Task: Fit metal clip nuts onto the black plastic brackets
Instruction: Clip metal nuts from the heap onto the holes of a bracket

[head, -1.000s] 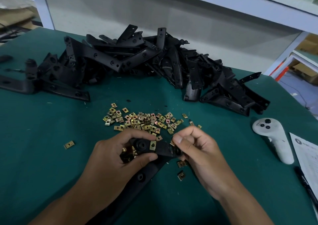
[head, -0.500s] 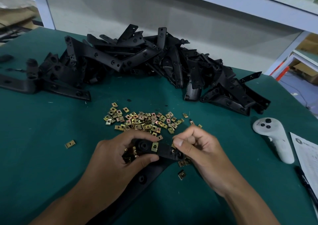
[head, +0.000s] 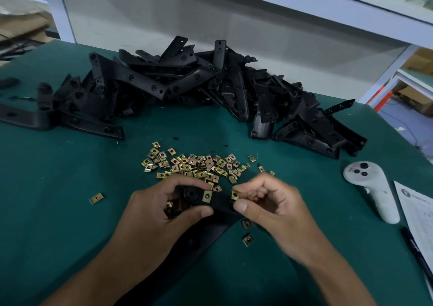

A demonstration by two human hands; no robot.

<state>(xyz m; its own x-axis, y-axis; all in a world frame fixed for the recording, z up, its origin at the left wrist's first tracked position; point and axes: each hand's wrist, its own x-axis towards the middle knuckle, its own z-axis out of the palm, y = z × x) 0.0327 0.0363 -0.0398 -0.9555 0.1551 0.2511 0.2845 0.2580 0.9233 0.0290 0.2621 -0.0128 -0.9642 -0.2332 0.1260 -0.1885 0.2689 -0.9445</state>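
With one clip [head: 207, 196] already seated, the left hand [head: 161, 212] grips the bracket [head: 210, 203] above the mat while the right hand [head: 269, 208] pinches a second nut [head: 235, 195] at its end; the pile [head: 199, 87] waits.

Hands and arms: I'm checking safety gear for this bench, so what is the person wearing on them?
Nothing that shows. The left hand and right hand are bare, with no gloves, rings or watch in view. Both forearms are uncovered to the frame's edge, no sleeves visible. Fingernails are short.
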